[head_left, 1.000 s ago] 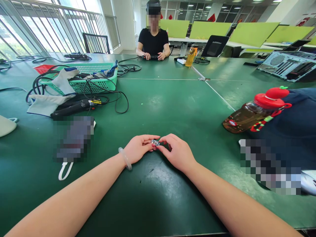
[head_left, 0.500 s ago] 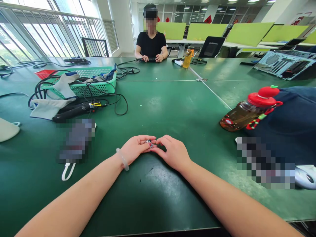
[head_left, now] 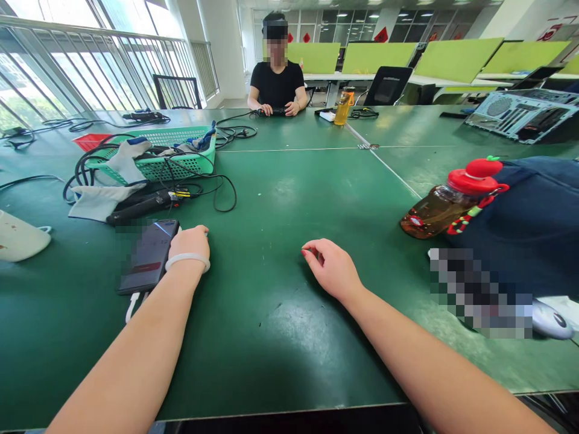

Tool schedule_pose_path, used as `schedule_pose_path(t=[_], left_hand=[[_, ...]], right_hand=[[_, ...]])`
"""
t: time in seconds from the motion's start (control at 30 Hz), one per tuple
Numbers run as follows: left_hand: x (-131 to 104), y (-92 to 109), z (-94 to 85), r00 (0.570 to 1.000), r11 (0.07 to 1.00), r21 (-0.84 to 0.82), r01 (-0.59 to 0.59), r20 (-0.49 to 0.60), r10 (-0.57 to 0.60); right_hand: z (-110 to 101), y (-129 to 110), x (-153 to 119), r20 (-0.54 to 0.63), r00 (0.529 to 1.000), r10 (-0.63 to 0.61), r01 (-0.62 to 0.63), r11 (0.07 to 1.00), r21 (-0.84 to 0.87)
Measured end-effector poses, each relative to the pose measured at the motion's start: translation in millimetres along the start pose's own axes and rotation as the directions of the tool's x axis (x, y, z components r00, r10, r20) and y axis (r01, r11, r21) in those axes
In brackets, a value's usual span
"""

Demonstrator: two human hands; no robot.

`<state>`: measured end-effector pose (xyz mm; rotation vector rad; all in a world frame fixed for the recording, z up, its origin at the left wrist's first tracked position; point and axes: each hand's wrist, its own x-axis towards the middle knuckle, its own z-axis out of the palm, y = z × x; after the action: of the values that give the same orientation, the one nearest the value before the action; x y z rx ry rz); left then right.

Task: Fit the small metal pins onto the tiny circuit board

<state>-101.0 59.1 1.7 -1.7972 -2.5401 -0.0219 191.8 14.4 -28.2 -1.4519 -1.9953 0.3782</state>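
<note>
Left hand (head_left: 190, 242) sits at smartphone (head_left: 148, 258) edge, can't tell its grip; right hand (head_left: 333, 269) curls, narrow gap, over green table (head_left: 253, 355).

Left hand (head_left: 189, 244) parted from right hand (head_left: 333, 269); shifted toward left side of bench (head_left: 271, 355), now at right edge of phone (head_left: 145, 258). Gap between hands wide.

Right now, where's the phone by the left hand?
At the head view's left, the phone lies nearer than the green basket, the left hand at its right edge.
</note>
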Motion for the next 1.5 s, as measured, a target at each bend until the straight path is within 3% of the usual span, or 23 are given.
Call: schedule_pose_path(t=[0.13, 0.4, 0.9, 1.07, 1.33, 1.5], left_hand=[[0.3, 0.5, 1.5, 1.0, 1.0, 0.01, -0.024, 0.018, 0.024], [-1.1, -1.3, 3.9, 0.991, 0.995, -0.044, -0.088, -0.104, 0.083], [-4.0, 3.0, -1.9, 0.997, 0.999, -0.028, -0.028, -0.071, 0.025], [-5.5, 3.4, -2.0, 0.992, 0.999, -0.022, -0.027, -0.122, 0.024], [-2.0, 2.1, 2.2, 0.963, 0.982, -0.162, -0.097, -0.263, 0.052], [0.2, 3.2, 7.3, 0.972, 0.977, -0.201, -0.075, -0.234, 0.027]], right_hand=[[-1.5, -1.4, -0.2, 0.009, 1.0, 0.013, -0.013, 1.0, 0.01], [-0.3, 1.0, -0.7, 0.017, 1.0, 0.001, -0.001, 1.0, 0.021], [-0.6, 0.3, -1.2, 0.038, 0.999, -0.023, 0.022, 0.999, 0.039], [-0.3, 0.4, -1.7, 0.055, 0.998, -0.021, 0.019, 0.999, 0.044], [0.3, -0.2, -2.0, 0.082, 0.997, -0.013, 0.008, 0.998, 0.06], [0.7, 1.0, -1.8, 0.09, 0.996, -0.012, 0.006, 0.998, 0.069]])
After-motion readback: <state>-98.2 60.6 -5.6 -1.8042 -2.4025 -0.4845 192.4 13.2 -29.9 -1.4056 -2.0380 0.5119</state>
